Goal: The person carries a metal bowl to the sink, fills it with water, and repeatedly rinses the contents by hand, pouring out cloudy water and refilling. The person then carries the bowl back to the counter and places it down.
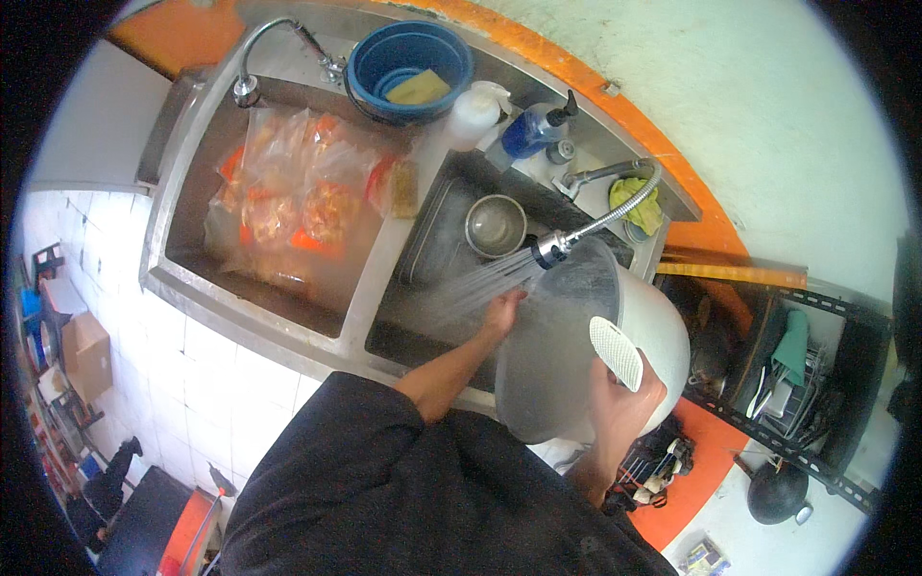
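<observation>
A large pale metal pot [661,324] lies tilted over the right sink basin, its mouth facing left. My right hand [630,403] grips a white dimpled rice paddle [616,351] in front of the pot's mouth. At the pot's left rim is my left hand [506,311], in or beside the water; whether its fingers hold the rim is hidden. Water sprays down and left from a flexible faucet head [551,250]. Below the spray, a round metal bowl [496,226] rests in the basin by a dark rectangular tray [432,229].
Bagged orange food [317,205] sits in cloudy water in the left basin [189,237], beside a sponge [405,189]. A second faucet [246,90], blue tub [410,61], spray bottle [475,114] and blue soap bottle [531,131] line the back. A black rack [807,468] stands right.
</observation>
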`<state>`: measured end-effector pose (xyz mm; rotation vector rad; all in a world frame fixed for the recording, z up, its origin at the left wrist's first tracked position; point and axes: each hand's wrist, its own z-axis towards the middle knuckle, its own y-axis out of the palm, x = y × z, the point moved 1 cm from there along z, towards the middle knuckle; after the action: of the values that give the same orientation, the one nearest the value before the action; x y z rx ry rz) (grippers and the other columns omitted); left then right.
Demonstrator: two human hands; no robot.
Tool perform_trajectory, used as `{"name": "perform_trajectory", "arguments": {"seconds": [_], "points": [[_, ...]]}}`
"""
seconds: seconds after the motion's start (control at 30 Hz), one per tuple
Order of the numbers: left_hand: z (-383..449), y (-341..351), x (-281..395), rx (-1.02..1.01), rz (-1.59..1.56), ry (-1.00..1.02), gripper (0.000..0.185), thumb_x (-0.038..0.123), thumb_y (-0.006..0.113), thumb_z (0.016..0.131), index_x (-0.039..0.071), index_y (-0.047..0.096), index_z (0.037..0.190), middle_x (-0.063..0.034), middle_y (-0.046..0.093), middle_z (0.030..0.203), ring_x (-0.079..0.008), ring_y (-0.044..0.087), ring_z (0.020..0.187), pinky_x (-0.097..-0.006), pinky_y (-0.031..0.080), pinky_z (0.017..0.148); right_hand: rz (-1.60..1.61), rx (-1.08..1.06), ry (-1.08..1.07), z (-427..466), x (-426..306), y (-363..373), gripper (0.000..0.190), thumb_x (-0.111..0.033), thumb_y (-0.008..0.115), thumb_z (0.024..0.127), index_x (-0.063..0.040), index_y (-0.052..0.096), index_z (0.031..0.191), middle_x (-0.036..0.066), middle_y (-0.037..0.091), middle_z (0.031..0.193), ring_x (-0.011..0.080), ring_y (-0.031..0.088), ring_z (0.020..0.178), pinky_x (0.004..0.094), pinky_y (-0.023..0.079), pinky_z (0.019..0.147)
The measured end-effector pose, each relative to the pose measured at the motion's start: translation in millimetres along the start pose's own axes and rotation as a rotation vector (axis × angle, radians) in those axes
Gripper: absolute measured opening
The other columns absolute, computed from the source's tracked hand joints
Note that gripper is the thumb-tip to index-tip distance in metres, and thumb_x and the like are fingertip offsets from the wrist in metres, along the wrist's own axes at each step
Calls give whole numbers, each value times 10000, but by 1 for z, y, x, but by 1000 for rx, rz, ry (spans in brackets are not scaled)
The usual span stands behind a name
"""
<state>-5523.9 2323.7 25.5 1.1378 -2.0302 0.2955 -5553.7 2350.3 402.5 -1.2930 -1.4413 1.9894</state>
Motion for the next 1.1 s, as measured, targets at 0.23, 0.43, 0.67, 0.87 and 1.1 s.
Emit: {"name": "perform_trajectory", "arguments": {"seconds": [0.23,0.43,0.67,0.87,1.1], "points": [[-19,26,16,-17,21,36,568,481,431,994,13,635,1244,-205,689,1126,-356,618,1110,-426,436,985,100,112,40,7,24,-45,232,-142,762,777,36,687,907,106,700,793,197,645,694,352,500,678],[-49,-1,81,90,210,97,547,453,440,1014,-19,650,1194,-214,680,1172,-367,628,1108,-456,443,973,-13,82,313,8,80,-96,242,-125,713,824,17,667,1014,68,656,815,142,565,735,314,464,701],[-43,-15,87,-223,-198,-4,550,464,414,1012,26,595,1292,-210,679,1162,-327,631,1105,-423,469,971,-214,-41,216,-24,100,-124,218,-113,673,807,23,654,976,137,621,727,193,573,656,355,464,644],[-48,-75,69,-156,80,-458,487,383,486,964,30,590,1283,-226,543,1373,-320,542,1232,-459,448,1021,35,263,304,-90,86,-156,177,-84,644,794,44,655,916,99,632,724,167,577,683,334,466,663],[-125,-75,94,-270,1266,516,391,300,510,943,-8,684,1109,-274,603,1251,-437,554,1155,-499,426,978,568,731,554,-207,89,-180,486,-54,696,790,41,573,1250,121,650,1167,223,602,1065,345,435,951]]}}
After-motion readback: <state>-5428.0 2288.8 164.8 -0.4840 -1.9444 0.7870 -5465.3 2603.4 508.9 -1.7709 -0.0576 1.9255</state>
